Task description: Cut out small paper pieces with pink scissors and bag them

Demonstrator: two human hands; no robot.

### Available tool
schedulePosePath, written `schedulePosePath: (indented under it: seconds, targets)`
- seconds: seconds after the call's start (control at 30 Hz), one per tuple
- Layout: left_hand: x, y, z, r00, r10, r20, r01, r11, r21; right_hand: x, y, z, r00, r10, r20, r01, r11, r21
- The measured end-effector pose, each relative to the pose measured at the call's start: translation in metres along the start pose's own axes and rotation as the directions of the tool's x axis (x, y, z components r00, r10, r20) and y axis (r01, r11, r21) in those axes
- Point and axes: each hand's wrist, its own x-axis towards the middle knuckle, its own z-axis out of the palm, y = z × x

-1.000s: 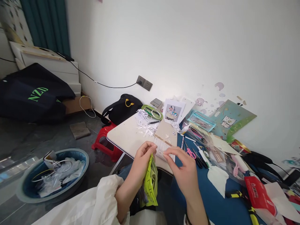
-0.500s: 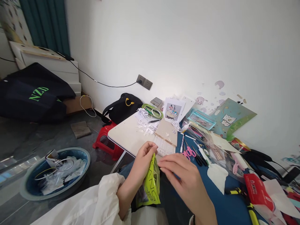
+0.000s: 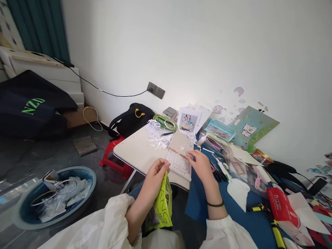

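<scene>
My left hand (image 3: 156, 176) pinches the top edge of a yellow-green plastic bag (image 3: 164, 207), which hangs down over my lap. Over the table, my right hand (image 3: 201, 166) has its fingertips drawn together at the lower right edge of a cardboard piece (image 3: 178, 141). Small white paper cutouts (image 3: 183, 149) lie on that cardboard by the fingertips. Whether the fingers grip one of them is too small to tell. Below the cardboard is a white gridded sheet (image 3: 178, 164). A printed picture (image 3: 188, 121) stands behind it.
White paper scraps (image 3: 155, 135) and a green tray (image 3: 165, 122) lie on the table's left. Cutting tools, a red packet (image 3: 282, 207) and a teal case (image 3: 220, 130) crowd the right. A basin (image 3: 89, 193) of plastic waste and a red stool (image 3: 110, 159) stand on the floor.
My right hand has moved away from the bag, forward to the cardboard and its cutouts. The left hand still holds the bag, slightly lower. The view has shifted a little to the right.
</scene>
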Motion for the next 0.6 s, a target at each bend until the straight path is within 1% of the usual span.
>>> schedulePosePath:
  seconds: [0.17, 0.3, 0.37, 0.47, 0.6]
  targets:
    - [0.0, -0.001, 0.0, 1.0, 0.004, 0.004, -0.004, 1.0, 0.026, 0.004, -0.005, 0.007, 1.0, 0.005, 0.028, -0.004, 1.0, -0.026]
    - [0.0, 0.001, 0.0, 1.0, 0.017, 0.017, -0.018, 0.999, 0.044, 0.002, -0.006, 0.01, 1.0, 0.019, 0.006, -0.019, 0.999, 0.038]
    - [0.0, 0.0, -0.001, 0.999, 0.024, 0.024, -0.025, 0.998, 0.059, 0.0, -0.008, 0.009, 1.0, 0.027, -0.008, -0.026, 0.994, 0.103]
    - [0.001, -0.002, -0.002, 0.998, 0.037, 0.045, -0.041, 0.995, 0.091, -0.008, -0.017, 0.004, 0.999, 0.031, -0.006, -0.029, 0.969, 0.244]
    - [0.001, -0.006, -0.001, 0.994, 0.058, 0.091, -0.071, 0.988, 0.14, -0.023, -0.037, -0.005, 0.998, -0.006, 0.065, -0.023, 0.901, 0.433]
